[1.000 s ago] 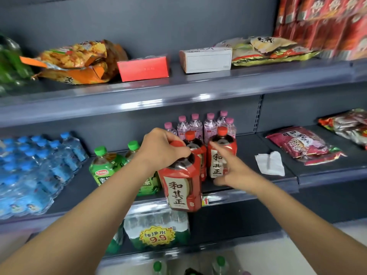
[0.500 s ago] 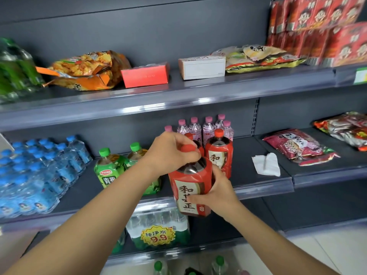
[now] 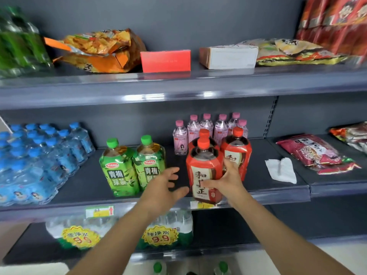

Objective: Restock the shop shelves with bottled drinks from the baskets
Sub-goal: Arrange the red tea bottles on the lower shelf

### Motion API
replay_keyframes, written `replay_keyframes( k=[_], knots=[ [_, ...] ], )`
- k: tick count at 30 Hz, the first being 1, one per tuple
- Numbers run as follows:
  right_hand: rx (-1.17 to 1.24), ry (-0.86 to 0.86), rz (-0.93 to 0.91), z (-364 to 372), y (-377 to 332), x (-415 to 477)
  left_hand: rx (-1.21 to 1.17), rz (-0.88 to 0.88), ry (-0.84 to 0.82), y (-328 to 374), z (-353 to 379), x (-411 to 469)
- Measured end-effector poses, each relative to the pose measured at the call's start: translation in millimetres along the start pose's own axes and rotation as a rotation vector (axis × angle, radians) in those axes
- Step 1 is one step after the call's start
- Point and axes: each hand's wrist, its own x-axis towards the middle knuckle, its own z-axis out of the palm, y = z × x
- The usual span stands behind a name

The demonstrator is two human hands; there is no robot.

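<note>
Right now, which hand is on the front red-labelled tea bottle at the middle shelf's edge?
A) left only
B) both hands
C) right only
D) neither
C: the right hand wraps the side of the front red-labelled tea bottle, while the left hand is open, fingers spread, beside it and off the bottle.
</note>
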Motion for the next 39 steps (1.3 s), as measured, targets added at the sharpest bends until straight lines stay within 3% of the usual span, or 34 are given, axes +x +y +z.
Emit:
replay_keyframes(
  k=[9,17,27,32,39],
  knots=[
    [0.093,-0.083,-0.004,9,21,29,-0.149,0.022,-0.003,-9,45,50],
    [0.231,-0.105,-0.014,16,35,42,-0.051,0.02,0.236,-16,58,79],
    [0.038,-0.052,-0.098,28,53,39,-0.061,0.027,0.225,-22,62,83],
    [0.042,-0.111,0.041,38,59,41,-0.095,0.107,0.188,-11,55,85],
    [0.095,-0.129,0.166,36,39,62,0.074,0.177,0.169,-4,39,105]
  ],
)
